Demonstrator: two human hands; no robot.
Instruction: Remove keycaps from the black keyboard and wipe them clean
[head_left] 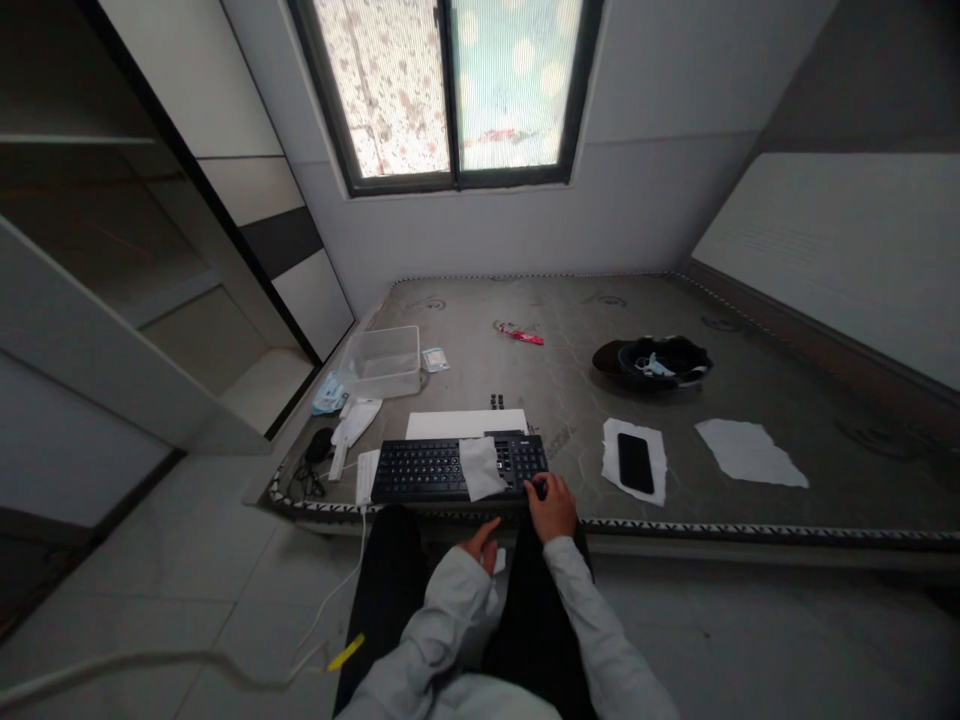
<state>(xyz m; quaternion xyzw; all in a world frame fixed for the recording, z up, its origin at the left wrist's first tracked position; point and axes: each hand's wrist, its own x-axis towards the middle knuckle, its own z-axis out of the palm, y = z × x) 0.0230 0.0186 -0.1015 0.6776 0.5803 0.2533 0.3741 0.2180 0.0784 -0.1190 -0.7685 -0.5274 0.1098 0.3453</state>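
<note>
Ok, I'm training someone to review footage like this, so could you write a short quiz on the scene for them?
1. Which hand is at the front right corner of the keyboard?
2. True or false: the black phone lies on a white sheet.
3. Fill the gap: the dark cap lies to the ____ of the clear plastic box.

Key: 1. The right hand. 2. True. 3. Right.

The right fingers (533, 491) curl inward, set farther forward than the left fingers (489, 529), which sit partly extended.
</note>
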